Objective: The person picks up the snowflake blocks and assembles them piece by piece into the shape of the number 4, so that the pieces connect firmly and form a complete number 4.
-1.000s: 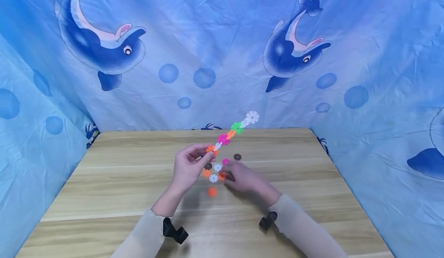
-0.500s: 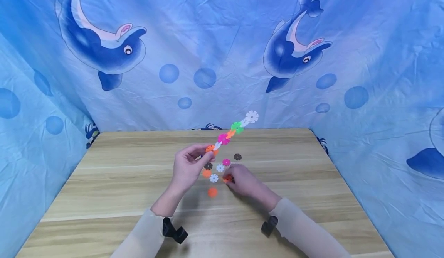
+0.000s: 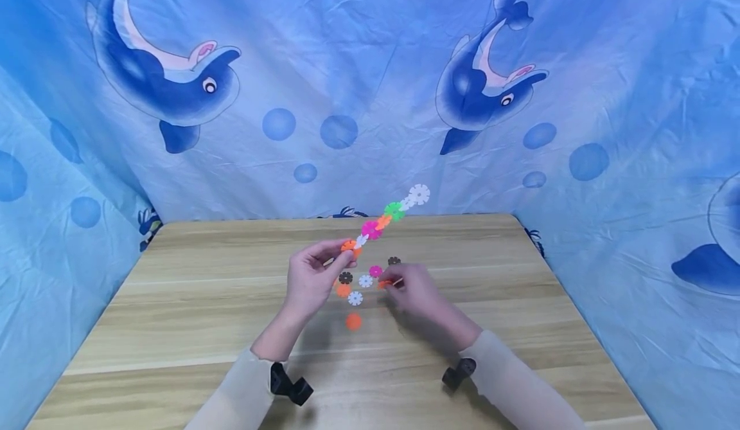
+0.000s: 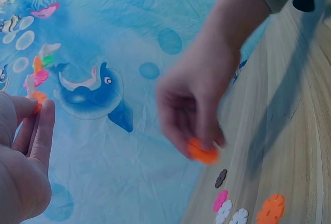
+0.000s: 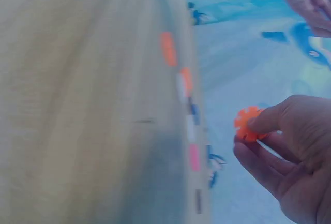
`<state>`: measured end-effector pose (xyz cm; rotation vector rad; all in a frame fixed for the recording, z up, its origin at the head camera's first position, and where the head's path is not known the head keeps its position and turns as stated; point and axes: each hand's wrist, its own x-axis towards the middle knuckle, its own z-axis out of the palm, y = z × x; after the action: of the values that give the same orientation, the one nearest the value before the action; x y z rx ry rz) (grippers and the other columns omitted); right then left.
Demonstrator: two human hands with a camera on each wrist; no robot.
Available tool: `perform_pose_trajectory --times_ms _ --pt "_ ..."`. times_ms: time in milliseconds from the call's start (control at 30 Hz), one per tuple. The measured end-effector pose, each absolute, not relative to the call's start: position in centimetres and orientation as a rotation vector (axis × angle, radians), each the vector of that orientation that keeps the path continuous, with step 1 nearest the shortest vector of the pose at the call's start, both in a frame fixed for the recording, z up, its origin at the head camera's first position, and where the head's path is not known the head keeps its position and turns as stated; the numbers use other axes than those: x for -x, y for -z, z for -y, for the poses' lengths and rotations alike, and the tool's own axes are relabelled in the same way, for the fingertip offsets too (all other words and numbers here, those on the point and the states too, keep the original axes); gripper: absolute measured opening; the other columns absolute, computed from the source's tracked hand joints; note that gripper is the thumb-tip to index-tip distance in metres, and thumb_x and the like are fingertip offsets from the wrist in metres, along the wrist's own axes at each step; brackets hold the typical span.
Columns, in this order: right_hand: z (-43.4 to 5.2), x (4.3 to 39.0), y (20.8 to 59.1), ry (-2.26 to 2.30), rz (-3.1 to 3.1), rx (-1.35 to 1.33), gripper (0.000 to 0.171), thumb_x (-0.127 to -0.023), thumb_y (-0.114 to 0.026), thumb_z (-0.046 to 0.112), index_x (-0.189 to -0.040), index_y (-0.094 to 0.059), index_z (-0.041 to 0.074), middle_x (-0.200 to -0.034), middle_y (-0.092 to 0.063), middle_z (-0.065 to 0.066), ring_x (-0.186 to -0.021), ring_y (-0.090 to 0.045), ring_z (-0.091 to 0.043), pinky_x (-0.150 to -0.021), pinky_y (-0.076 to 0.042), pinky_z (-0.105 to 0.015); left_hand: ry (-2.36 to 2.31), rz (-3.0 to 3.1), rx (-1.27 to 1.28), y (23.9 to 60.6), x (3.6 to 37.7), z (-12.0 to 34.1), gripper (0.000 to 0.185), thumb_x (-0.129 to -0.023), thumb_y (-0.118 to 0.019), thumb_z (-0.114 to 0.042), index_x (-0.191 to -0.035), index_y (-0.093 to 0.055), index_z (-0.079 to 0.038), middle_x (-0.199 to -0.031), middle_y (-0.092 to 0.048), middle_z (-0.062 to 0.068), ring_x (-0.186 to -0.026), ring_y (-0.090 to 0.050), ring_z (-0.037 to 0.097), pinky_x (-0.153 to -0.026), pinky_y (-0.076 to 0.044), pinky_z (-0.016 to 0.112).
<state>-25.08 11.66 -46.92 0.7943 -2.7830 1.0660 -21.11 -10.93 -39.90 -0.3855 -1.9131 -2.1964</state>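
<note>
My left hand pinches the lower end of a chain of snowflake discs that rises up and to the right; its orange end disc sits between thumb and fingers. My right hand pinches a single orange disc, lifted just off the wooden table. That orange disc shows between thumb and fingers in the right wrist view, and as a blurred orange disc in the left wrist view.
Loose discs lie between the hands: a dark one, white ones, a pink one, orange ones and another dark one. Blue dolphin cloth walls the table on three sides.
My right hand has picked an orange disc off the table and lifted it up and slightly right. The left hand and chain have stayed in place.
</note>
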Motion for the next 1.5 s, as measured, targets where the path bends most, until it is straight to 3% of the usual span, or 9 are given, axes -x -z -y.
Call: perform_pose_trajectory --times_ms 267,600,800,1000,1267,1500 --pt "-12.2 24.0 43.2 -1.249 2.343 -0.818 0.009 -0.088 -0.074 0.009 -0.096 -0.074 0.014 -0.092 -0.078 0.001 -0.083 -0.074 -0.008 -0.077 -0.062 -0.019 2.151 1.975 0.385 40.0 21.2 10.8 0.030 -0.086 -0.077 -0.015 -0.113 -0.073 -0.004 -0.093 -0.078 -0.008 -0.078 -0.077 0.015 -0.076 -0.064 0.031" --pt "-12.0 22.4 39.8 -1.329 2.076 -0.858 0.015 -0.085 -0.078 0.008 -0.098 -0.078 0.014 -0.095 -0.079 -0.006 -0.085 -0.077 -0.014 -0.077 -0.062 -0.022 2.112 2.065 0.396 40.3 21.2 10.4 0.026 -0.088 -0.077 -0.021 -0.110 -0.075 -0.007 -0.093 -0.079 -0.002 -0.080 -0.078 0.022 -0.066 -0.063 0.027" --pt "-11.9 22.4 39.6 -1.366 2.002 -0.902 0.017 -0.084 -0.077 0.002 -0.099 -0.078 0.009 -0.097 -0.079 -0.011 -0.091 -0.077 -0.013 -0.081 -0.062 -0.024 2.136 2.052 0.436 40.3 21.3 9.9 0.027 -0.087 -0.077 -0.019 -0.111 -0.074 -0.005 -0.094 -0.078 -0.002 -0.084 -0.078 0.028 -0.073 -0.064 0.030" --pt "-12.0 22.3 39.8 -1.319 1.995 -0.920 0.016 -0.084 -0.077 0.002 -0.098 -0.079 0.009 -0.094 -0.079 -0.011 -0.092 -0.076 -0.013 -0.078 -0.061 -0.022 2.205 2.001 0.453 40.5 21.2 9.3 0.029 -0.086 -0.077 -0.013 -0.110 -0.073 0.001 -0.094 -0.077 -0.007 -0.082 -0.078 0.021 -0.081 -0.063 0.031" --pt "-11.9 22.3 40.0 -1.144 2.024 -0.920 0.017 -0.081 -0.081 0.006 -0.096 -0.080 0.012 -0.093 -0.080 -0.007 -0.090 -0.076 -0.019 -0.085 -0.059 -0.017 2.225 1.990 0.453 41.0 21.2 9.1 0.029 -0.085 -0.078 -0.014 -0.109 -0.073 0.002 -0.094 -0.078 -0.007 -0.081 -0.078 0.018 -0.080 -0.063 0.031" --pt "-12.2 22.3 40.2 -1.076 2.006 -0.954 0.018 -0.079 -0.081 0.003 -0.095 -0.080 0.012 -0.091 -0.080 -0.007 -0.088 -0.077 -0.019 -0.084 -0.060 -0.020 2.201 1.982 0.485 41.2 21.1 8.9 0.026 -0.086 -0.077 -0.010 -0.107 -0.073 0.004 -0.089 -0.077 -0.008 -0.077 -0.077 0.012 -0.078 -0.064 0.029"
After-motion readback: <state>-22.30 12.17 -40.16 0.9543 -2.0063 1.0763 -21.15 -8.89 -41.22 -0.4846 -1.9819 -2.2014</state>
